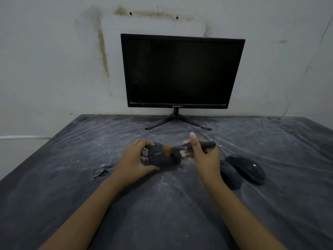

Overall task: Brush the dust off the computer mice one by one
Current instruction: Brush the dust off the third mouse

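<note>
Mouse (158, 156), black, corded, held near the middle of the bench (72, 204), slightly toward the far edge. Left hand (134, 161) wraps it from the left side: fingers curled over the far side, thumb along the near side, grip closed on the mouse body. Can't tell if the mouse is lifted off the surface or resting on it.

Right hand (203, 156) holds a brush (189, 147) by its dark handle, roughly level, handle end sticking out to the right past the hand. Grip closed around the handle; thumb raised and pointing up, not pressed to the handle. Orange-brown bristles at the left end sit on top of the mouse, touching it. Bristles and fingertips are motion-blurred.

Two more mice on the right side of the bench, just beside the right wrist: one mouse closest to the wrist (229, 175), partly hidden by the forearm, and a bigger outer mouse (246, 168) touching or almost touching it. Both black.

Bench has a dark plastic cover, wrinkled, with pale dust scattered around the centre. Small tear in the cover (102, 170) left of the left hand.

Monitor (182, 71), screen dark, stands at the far edge, against the wall (54, 60).
</note>
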